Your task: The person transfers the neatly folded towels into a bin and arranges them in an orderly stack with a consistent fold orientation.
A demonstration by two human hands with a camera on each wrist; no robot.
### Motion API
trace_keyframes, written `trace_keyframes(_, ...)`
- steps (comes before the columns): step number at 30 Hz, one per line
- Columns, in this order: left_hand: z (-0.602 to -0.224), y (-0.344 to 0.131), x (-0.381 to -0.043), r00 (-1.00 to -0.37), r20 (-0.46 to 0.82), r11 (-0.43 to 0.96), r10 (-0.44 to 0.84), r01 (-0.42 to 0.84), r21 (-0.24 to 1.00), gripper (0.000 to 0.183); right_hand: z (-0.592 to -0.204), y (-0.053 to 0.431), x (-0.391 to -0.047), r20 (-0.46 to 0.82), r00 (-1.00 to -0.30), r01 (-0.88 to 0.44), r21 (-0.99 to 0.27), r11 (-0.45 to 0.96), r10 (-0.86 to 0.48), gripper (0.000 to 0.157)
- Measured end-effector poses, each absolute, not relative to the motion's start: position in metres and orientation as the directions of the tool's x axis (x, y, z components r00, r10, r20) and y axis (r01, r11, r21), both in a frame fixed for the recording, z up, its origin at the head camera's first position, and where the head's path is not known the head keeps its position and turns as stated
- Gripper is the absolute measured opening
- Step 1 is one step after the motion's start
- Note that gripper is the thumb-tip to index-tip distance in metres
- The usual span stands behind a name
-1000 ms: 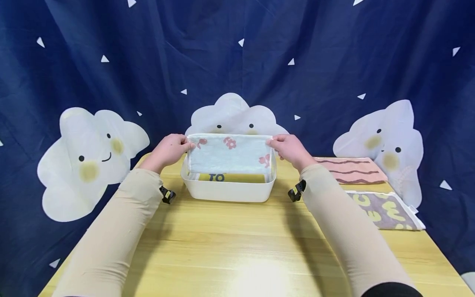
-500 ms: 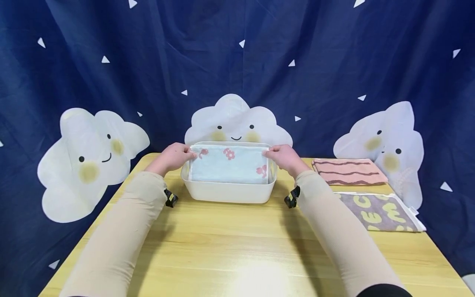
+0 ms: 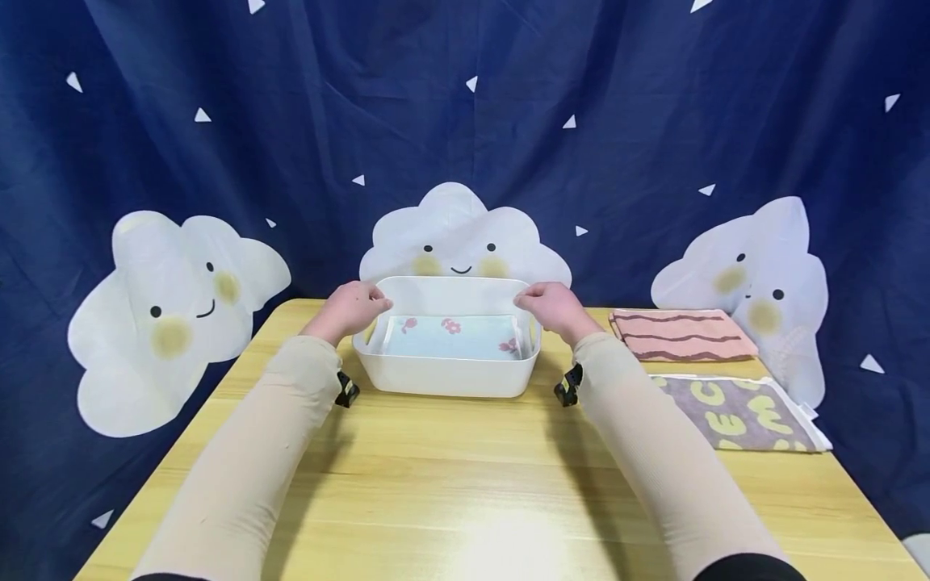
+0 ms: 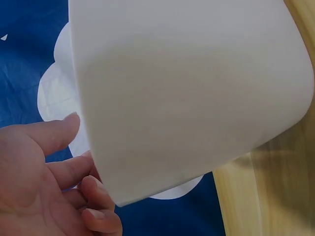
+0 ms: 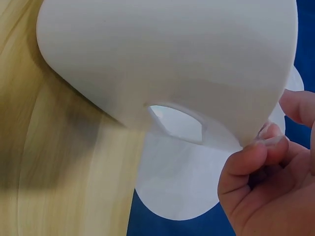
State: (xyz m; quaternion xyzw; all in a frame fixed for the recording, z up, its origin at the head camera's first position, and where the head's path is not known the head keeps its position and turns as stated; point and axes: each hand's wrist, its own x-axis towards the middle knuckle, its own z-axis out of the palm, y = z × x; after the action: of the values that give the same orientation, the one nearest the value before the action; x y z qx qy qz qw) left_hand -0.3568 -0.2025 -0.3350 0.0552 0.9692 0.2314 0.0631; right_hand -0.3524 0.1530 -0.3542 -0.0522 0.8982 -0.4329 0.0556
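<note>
A white plastic bin (image 3: 446, 378) with handle cut-outs stands toward the back of the table. Flat inside it lies a folded pale blue towel (image 3: 465, 339) with pink flowers, its lower part hidden by the front wall. Over the bin's left rim is my left hand (image 3: 352, 307), thumb and fingertips apart with nothing between them. My right hand (image 3: 555, 308) hovers at the right rim, also holding nothing. From the right wrist view, its fingers (image 5: 246, 162) hang loosely curled beside the bin's edge, with the thumb held apart.
To the right lie a folded pink towel (image 3: 683, 335) with wavy brown stripes and, nearer, a folded grey-purple towel (image 3: 748, 415) with yellow letters. A blue curtain (image 3: 465, 121) with white clouds hangs behind the wooden table (image 3: 436, 468).
Both hands lowered the flowered towel into the bin, over a yellow one seen earlier, and let it go. It now lies flat inside while the hands stay at the rim.
</note>
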Motion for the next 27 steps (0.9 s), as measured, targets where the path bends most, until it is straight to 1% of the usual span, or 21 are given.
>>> trace_keyframes(7, -0.337, -0.207, -0.354, -0.989, -0.076, 0.872, 0.131, 0.078, 0.483, 0.047, -0.352, 0.154, -0.351, -0.071, -0.987, -0.027, -0.816, 0.578, -0.146, 0.036)
trace_keyframes(12, -0.340, -0.211, -0.352, -0.987, -0.062, 0.871, 0.145, 0.098, 0.481, 0.053, -0.353, 0.155, -0.351, -0.071, -0.986, -0.028, -0.825, 0.565, -0.153, 0.035)
trace_keyframes(16, -0.343, -0.214, -0.350, -0.986, -0.051, 0.868, 0.161, 0.117, 0.484, 0.054, -0.353, 0.155, -0.349, -0.064, -0.985, -0.035, -0.830, 0.557, -0.158, 0.034)
trace_keyframes(22, -0.349, -0.218, -0.348, -0.986, -0.012, 0.856, 0.166, 0.138, 0.498, 0.054, -0.355, 0.158, -0.348, -0.051, -0.985, -0.048, -0.834, 0.550, -0.163, 0.036)
trace_keyframes(27, -0.351, -0.222, -0.347, -0.989, 0.005, 0.838, 0.147, 0.128, 0.530, 0.057, -0.356, 0.160, -0.348, -0.052, -0.986, -0.041, -0.841, 0.539, -0.156, 0.037)
